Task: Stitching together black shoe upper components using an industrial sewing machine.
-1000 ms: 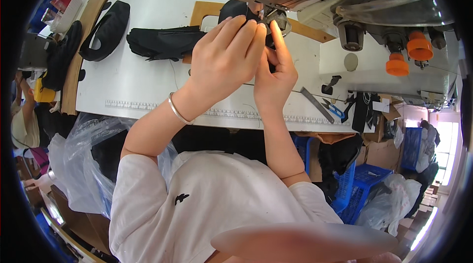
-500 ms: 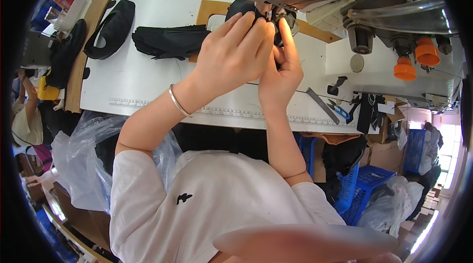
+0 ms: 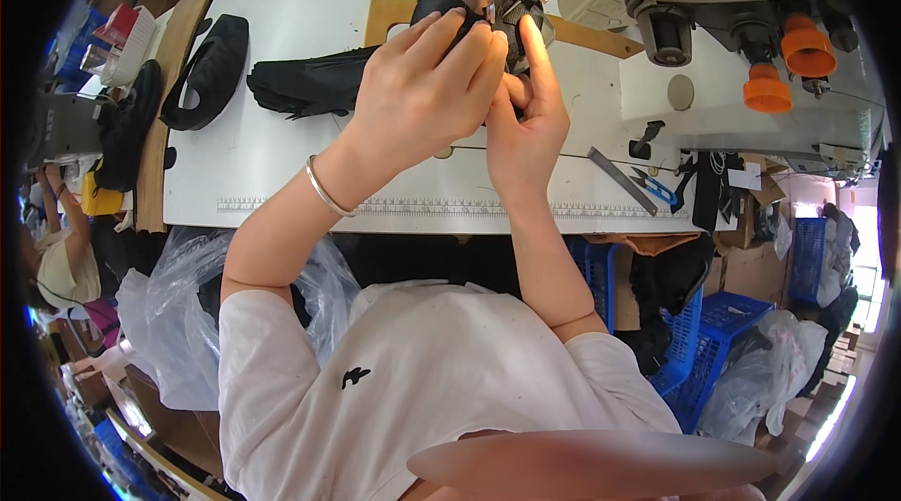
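Observation:
Under the sewing machine's (image 3: 481, 0) needle area lies a black fabric piece (image 3: 434, 2), mostly hidden by my hands. My left hand (image 3: 424, 79), with a silver bangle on its wrist, curls its fingers down onto the piece at the machine's front. Close beside it, my right hand (image 3: 530, 121) holds the piece's right side, its index finger stretched up by the machine and its thumb bent inward. A stack of black fabric pieces (image 3: 305, 83) lies to the left of my left hand. Farther left rests a looped black shoe upper (image 3: 208, 69).
A ruler strip (image 3: 404, 207) runs along the white table's (image 3: 282, 159) front edge. To the right lie a metal ruler (image 3: 621, 180) and blue-handled snips (image 3: 660, 188). Orange knobs (image 3: 767, 88) hang at the upper right. Another person (image 3: 70, 248) works at far left.
My view has shifted slightly, so the table and machine sit a little differently in the picture. Both hands keep nearly the same pose on the black piece.

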